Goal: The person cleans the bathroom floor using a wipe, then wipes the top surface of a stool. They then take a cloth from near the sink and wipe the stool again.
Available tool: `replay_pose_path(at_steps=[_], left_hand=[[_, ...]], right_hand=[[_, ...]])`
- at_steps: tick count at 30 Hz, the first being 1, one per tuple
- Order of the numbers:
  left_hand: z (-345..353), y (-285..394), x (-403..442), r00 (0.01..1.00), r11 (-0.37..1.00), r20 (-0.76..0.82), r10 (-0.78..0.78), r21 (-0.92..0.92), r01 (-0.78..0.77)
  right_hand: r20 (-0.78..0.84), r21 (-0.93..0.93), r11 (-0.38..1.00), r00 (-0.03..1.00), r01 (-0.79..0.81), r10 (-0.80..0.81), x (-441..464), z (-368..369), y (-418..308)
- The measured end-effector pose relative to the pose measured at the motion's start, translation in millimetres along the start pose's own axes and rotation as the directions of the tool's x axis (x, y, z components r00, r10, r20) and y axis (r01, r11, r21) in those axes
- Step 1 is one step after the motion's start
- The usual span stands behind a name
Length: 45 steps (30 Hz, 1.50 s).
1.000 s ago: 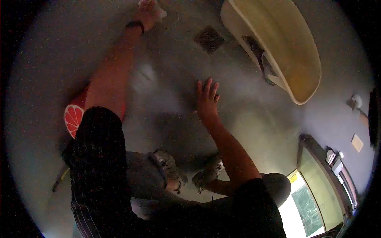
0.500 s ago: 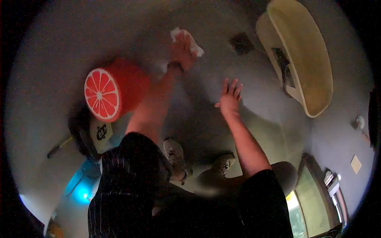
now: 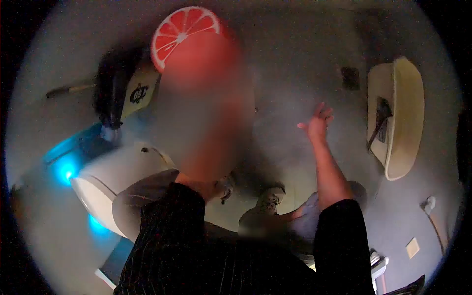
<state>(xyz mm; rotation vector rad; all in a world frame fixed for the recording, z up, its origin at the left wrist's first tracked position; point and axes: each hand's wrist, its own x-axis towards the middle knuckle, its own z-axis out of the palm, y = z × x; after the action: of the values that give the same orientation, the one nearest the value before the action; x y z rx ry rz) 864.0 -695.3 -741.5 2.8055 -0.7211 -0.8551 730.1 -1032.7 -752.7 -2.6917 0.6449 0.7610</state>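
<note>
My left forearm (image 3: 211, 147) reaches up and forward past the left side of the view. Its far end and the hand are lost in a blur in front of a red round-ended object with a citrus-slice face (image 3: 183, 35), so what that hand holds cannot be made out. To the right, my right hand (image 3: 318, 122) hangs over the grey floor (image 3: 285, 142), its fingers apart and nothing in them. A dark square patch (image 3: 350, 78) lies on the floor beyond it.
Along the right side is a cream tub-like object (image 3: 408, 118) with a dark strap (image 3: 381, 128). At left are a pale box with a logo (image 3: 137, 96), dark fabric (image 3: 110, 88), a stick (image 3: 71, 90) and a white toilet-like fixture (image 3: 118, 164) beside blue light.
The view has swung left, bringing the white fixture in and shifting the tub rightward. The white cloth under my left hand earlier is no longer visible. My right hand stays open.
</note>
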Motion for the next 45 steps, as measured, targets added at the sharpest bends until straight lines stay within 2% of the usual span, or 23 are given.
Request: replay_pose_path(at_steps=[2,6,11,13,14,15,16,18,19,21,23,25,26,27,28,29,31,33,34,37,40,41,45], left_hand=[[26.2,-42.1,-25.6,0.990,0.994,-0.100,-0.098,0.027,0.101],[36.1,-83.7,-62.7,0.887,0.913,-0.244,-0.393,0.010,0.407],[35.5,-89.4,-67.4,0.878,0.928,-0.302,-0.372,-0.085,0.363],[24.8,-89.2,-64.0,0.864,0.915,-0.307,-0.399,-0.070,0.397],[15.5,-99.6,-52.7,0.727,0.773,-0.334,-0.600,-0.476,0.419],[1.9,-111.6,-36.4,0.580,0.512,-0.265,-0.770,-0.799,0.315],[-26.2,-123.1,-23.6,0.469,0.542,-0.395,-0.790,-0.807,0.234],[-113.7,-122.9,-18.4,0.410,0.461,-0.388,-0.825,-0.883,0.092],[-143.3,-126.4,-14.5,0.461,0.423,-0.346,-0.817,-0.903,0.073],[-186.4,-142.4,3.7,0.528,0.411,-0.319,-0.787,-0.909,0.065],[-212.8,-158.5,27.7,0.604,0.450,-0.313,-0.733,-0.889,0.086],[-204.6,-182.1,44.4,0.660,0.443,-0.262,-0.705,-0.888,0.121],[-199.6,-202.2,59.4,0.762,0.439,-0.239,-0.602,-0.896,0.066],[-202.5,-211.2,68.2,0.848,0.433,-0.226,-0.480,-0.901,0.005],[-215.3,-196.7,56.3,0.848,0.440,-0.237,-0.474,-0.898,-0.006],[-221.9,-179.7,40.7,0.845,0.614,-0.321,-0.427,-0.790,0.010],[-234.0,-152.9,30.0,0.848,0.759,-0.392,-0.356,-0.651,0.017],[-240.7,-136.5,20.2,0.949,0.502,-0.134,-0.285,-0.864,0.029],[-241.3,-115.1,11.7,0.970,0.446,-0.193,-0.148,-0.888,-0.109],[-254.7,-60.8,-32.1,0.992,0.370,-0.091,-0.083,-0.927,-0.054],[-205.8,-62.0,-42.1,0.998,0.411,-0.068,0.012,-0.909,-0.067],[-190.7,-60.6,-43.8,0.994,0.454,-0.094,0.046,-0.885,-0.105],[-193.9,-31.1,-81.2,1.000,0.481,-0.016,0.003,-0.877,-0.016]], right_hand=[[-0.061,-0.058,0.995,0.994,0.085,-0.089,3.9,8.8,1.7],[0.011,-0.127,0.991,0.999,0.043,-0.042,5.4,-0.7,-3.5],[0.076,-0.138,0.990,0.996,-0.037,0.048,8.7,-12.2,-7.5],[0.170,-0.292,0.955,0.981,-0.042,0.095,13.6,-10.3,-2.0],[0.165,-0.296,0.955,0.982,-0.036,0.088,20.1,-11.9,4.2],[0.154,-0.223,0.974,0.986,-0.024,0.060,33.2,-14.7,15.0],[0.146,-0.153,0.988,0.989,-0.014,0.036,42.6,-17.5,20.0],[0.368,-0.007,0.993,0.924,0.114,-0.104,77.7,-56.3,0.2],[0.301,0.106,0.989,0.945,0.104,-0.132,92.7,-82.0,-38.1],[-0.075,0.392,0.863,0.946,0.320,-0.317,48.3,-154.9,-154.4],[-0.180,0.525,0.743,0.907,0.415,-0.380,81.7,-156.3,-221.0],[0.022,0.761,0.622,0.951,0.185,-0.310,78.4,-181.7,-275.6],[0.020,0.758,0.625,0.950,0.189,-0.311,72.6,-182.3,-286.8],[0.056,0.863,0.481,0.919,0.152,-0.390,68.7,-186.9,-296.0],[0.072,0.941,0.324,0.879,0.096,-0.471,67.2,-192.6,-300.4],[0.061,0.942,0.319,0.881,0.105,-0.470,63.5,-197.9,-298.1],[0.058,0.980,0.199,0.912,0.027,-0.407,41.8,-204.0,-281.1],[-0.081,0.960,0.219,0.925,0.172,-0.372,10.6,-214.3,-246.4],[-0.075,0.960,0.233,0.943,0.156,-0.323,8.0,-212.5,-221.5],[-0.038,0.978,0.191,0.974,0.082,-0.224,-25.2,-219.9,-179.3],[-0.065,0.955,0.264,0.967,0.132,-0.247,-45.8,-193.7,-147.5],[-0.028,0.949,0.306,0.986,0.078,-0.164,-62.3,-197.2,-149.1],[-0.072,0.957,0.263,0.976,0.125,-0.204,-73.2,-172.8,-134.3]])
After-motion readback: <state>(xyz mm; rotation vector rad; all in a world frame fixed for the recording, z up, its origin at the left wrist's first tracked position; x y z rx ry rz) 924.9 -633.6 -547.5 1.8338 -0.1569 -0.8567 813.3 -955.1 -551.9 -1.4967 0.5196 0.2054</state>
